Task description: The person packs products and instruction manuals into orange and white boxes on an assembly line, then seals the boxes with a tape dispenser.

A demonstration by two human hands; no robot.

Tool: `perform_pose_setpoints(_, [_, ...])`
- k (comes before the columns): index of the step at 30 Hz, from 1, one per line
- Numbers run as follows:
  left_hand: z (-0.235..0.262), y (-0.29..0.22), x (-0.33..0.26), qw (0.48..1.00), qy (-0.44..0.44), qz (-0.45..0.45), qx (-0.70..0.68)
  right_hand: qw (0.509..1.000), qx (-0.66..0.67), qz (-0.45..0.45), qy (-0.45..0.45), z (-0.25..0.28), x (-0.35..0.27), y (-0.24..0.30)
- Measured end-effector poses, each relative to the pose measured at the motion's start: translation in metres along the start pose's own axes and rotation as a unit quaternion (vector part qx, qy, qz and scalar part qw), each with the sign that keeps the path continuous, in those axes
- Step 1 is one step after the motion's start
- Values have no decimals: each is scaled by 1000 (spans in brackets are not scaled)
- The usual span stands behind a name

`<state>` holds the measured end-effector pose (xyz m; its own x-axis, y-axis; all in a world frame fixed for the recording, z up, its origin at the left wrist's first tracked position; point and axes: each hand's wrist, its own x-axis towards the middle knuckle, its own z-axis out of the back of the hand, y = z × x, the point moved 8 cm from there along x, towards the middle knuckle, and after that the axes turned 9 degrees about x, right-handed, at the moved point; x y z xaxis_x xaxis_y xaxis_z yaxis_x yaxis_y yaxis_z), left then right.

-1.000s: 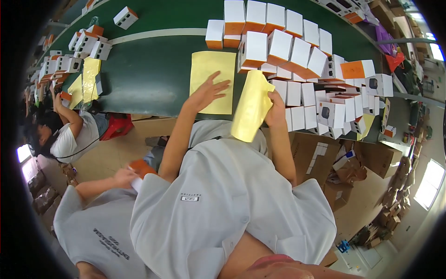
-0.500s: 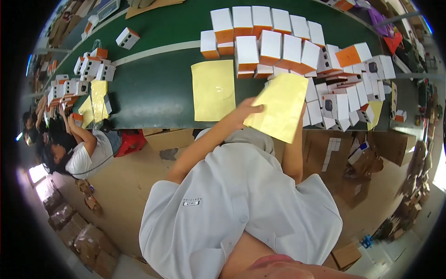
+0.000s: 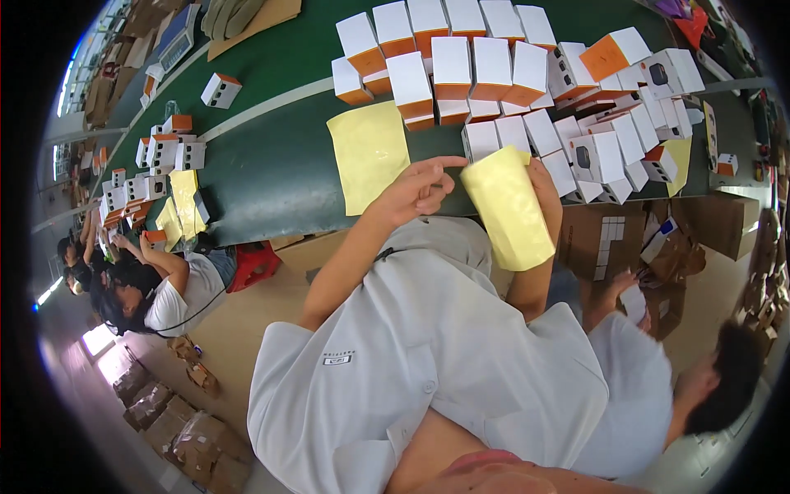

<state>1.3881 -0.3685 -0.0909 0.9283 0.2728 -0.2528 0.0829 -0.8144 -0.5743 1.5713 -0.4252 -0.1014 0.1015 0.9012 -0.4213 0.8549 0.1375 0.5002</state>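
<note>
A yellow padded envelope (image 3: 512,216) is in my right hand (image 3: 545,183), held over the table's near edge in front of my body. It looks rounded and bulging; whatever may be inside is hidden. Most of the fingers gripping it are behind the envelope. My left hand (image 3: 415,191) holds nothing. Its index finger stretches toward the envelope's upper left edge, with the other fingers loosely bent. Flat on the green table (image 3: 271,173), just left of that hand, lies a second yellow envelope (image 3: 369,156). White boxes with orange sides (image 3: 451,70) stand in rows beyond my hands.
More boxes (image 3: 599,158) pile up at the right, beside another yellow envelope (image 3: 678,160). One box (image 3: 221,90) sits alone at the far left. Co-workers (image 3: 193,288) work along the table to the left. Another person (image 3: 629,387) is close at my right, near cartons (image 3: 724,226).
My left hand has let go of the envelope and moved slightly left. The envelope has turned more upright and looks rounder, now in my right hand. A person has come into view at the right.
</note>
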Motion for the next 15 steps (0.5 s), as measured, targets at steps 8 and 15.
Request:
perform_pose_setpoints(8, [-7, 0, 20, 947, -174, -22, 268, 993, -99, -65, -17, -10, 1, -2])
perform_pose_setpoints(15, [-17, 9, 37, 888, -20, 4, 459, 998, -32, 55, -9, -41, -11, 3])
